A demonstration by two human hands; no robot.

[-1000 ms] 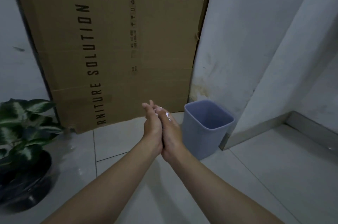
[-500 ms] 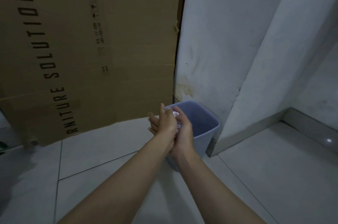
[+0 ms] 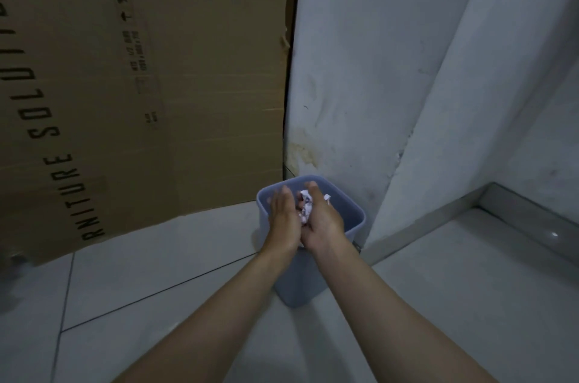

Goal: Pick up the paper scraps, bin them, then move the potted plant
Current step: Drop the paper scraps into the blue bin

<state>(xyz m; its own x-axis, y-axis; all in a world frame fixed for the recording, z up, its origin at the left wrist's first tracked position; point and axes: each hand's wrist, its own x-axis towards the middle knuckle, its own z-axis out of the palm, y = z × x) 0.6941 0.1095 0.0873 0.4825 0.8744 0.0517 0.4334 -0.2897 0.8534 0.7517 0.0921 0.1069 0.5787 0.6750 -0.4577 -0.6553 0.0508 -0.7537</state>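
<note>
Both hands over the bin [image 3: 357, 219] now. My left hand [image 3: 283, 219] and right hand [image 3: 322, 223] are cupped together, heels touching, fingers parting at the top, with the scraps [image 3: 306, 209] bunched between the palms. I hold them like a scoop so no loose bit slips out short of the bin. The wad sits right above the bin's mouth, so when I open my palms it should fall straight in. The bin stands in the corner, against the wall [image 3: 360, 85], just right of the leaning cardboard [image 3: 156, 85]. The plant isn't in view; that's for after.
</note>
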